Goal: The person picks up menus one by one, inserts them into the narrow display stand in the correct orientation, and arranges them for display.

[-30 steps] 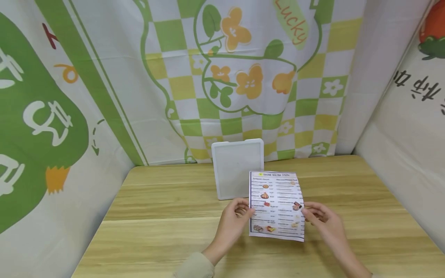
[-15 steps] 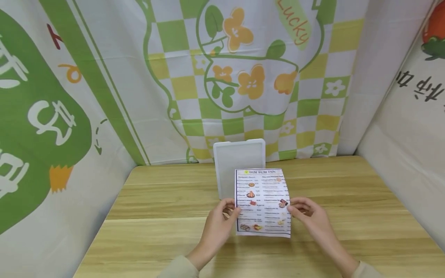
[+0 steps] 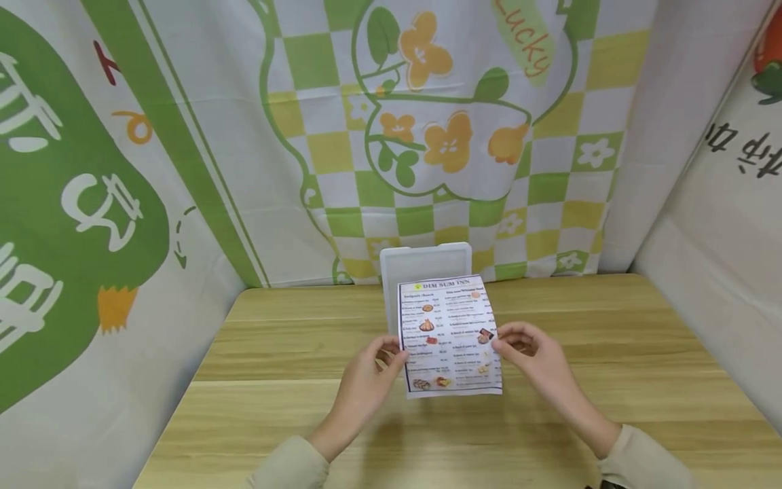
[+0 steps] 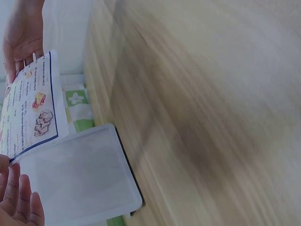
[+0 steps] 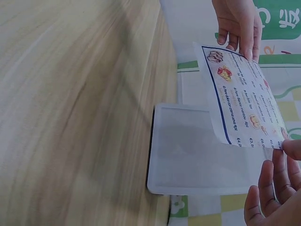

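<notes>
A printed paper menu headed "DIM SUM INN" [image 3: 449, 339] is held up off the table, slightly bowed, between both hands. My left hand [image 3: 364, 380] pinches its left edge between thumb and fingers. The opposite edge is pinched by my right hand [image 3: 537, 363]. Behind the menu, a white rectangular framed board [image 3: 425, 258] stands upright on the table, its lower part hidden in the head view. Both wrist views show more of this board [image 4: 84, 174], with the menu [image 5: 242, 96] apart from the table surface.
The wooden table [image 3: 275, 407] reaches back to a green and yellow checked curtain [image 3: 415, 217]. Printed cloth walls, a left one [image 3: 201, 326] and a right one [image 3: 702, 258], enclose the sides.
Both hands have carried the menu leftward and then up and away from me, so it covers more of the white board. The grip on each edge stays the same.
</notes>
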Motion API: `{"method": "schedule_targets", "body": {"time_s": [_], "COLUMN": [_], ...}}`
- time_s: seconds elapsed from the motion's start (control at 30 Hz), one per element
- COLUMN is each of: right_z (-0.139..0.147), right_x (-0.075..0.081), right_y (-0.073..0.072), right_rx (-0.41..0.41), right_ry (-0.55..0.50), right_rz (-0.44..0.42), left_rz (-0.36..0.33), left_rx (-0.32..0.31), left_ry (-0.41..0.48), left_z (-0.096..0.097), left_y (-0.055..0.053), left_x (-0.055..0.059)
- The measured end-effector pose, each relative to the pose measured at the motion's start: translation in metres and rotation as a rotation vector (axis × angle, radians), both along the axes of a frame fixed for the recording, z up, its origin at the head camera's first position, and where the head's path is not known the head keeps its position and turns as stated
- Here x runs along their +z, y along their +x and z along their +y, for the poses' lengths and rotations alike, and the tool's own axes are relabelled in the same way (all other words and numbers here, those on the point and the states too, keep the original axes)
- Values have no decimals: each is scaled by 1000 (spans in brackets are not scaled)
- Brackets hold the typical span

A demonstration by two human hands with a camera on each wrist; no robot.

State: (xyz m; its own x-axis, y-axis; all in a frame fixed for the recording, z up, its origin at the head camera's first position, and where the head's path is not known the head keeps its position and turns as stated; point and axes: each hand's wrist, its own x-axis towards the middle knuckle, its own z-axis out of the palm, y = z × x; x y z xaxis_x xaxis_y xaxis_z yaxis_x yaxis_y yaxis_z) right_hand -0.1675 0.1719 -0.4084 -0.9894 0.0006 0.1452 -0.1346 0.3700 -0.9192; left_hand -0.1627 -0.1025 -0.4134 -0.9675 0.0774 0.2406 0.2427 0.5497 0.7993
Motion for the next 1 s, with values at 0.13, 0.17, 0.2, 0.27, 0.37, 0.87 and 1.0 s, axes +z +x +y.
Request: {"method": "schedule_targets", "body": {"time_s": [0.13, 0.17, 0.2, 0.27, 0.37, 0.87, 1.0], "right_z": [-3, -4, -5, -6, -9, -20, -22], "right_x": [6, 7, 9, 13, 21, 45, 52], "right_y": [-7, -9, -11, -14, -18, -46, -56], "right_rx": [18, 23, 28, 36, 44, 31, 25], "right_ry": [0, -3, -8, -10, -11, 20, 33], "right_rz": [51, 64, 74, 93, 99, 207, 245], "left_rz": [7, 10, 10, 24, 44, 141, 166], "left_rx": [8, 6, 7, 3, 1, 22, 22], "left_ry": [-7, -6, -7, -13, -29, -50, -49], "left_z": [-4, -5, -6, -8, -10, -17, -19], "left_y": [-4, -5, -6, -8, -11, -38, -50], "left_x": [8, 11, 13, 18, 25, 53, 58]}}
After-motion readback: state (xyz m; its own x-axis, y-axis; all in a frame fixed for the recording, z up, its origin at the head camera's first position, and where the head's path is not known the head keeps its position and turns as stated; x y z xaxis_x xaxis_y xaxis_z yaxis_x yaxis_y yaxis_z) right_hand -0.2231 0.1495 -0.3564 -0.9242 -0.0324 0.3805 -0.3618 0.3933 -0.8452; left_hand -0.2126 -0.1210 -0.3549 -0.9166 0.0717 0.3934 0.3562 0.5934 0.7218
